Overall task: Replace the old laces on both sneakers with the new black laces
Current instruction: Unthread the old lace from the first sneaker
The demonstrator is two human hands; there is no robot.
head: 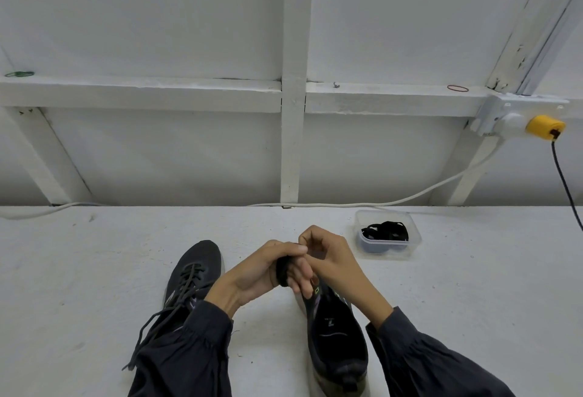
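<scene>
Two dark sneakers lie on the white table. The left sneaker is laced, its loose lace ends trailing toward my left sleeve. The right sneaker sits under my hands with its opening toward me and no lace visible in it. My left hand has a bunch of black lace wound around its fingers. Fingers curled, my right hand pinches the lace at my left fingertips. More black laces lie coiled in a clear plastic container to the right.
A white framed wall rises at the table's far edge, with a white cable running along its base. At the right a yellow plug sits in a socket, and a black cord hangs from it.
</scene>
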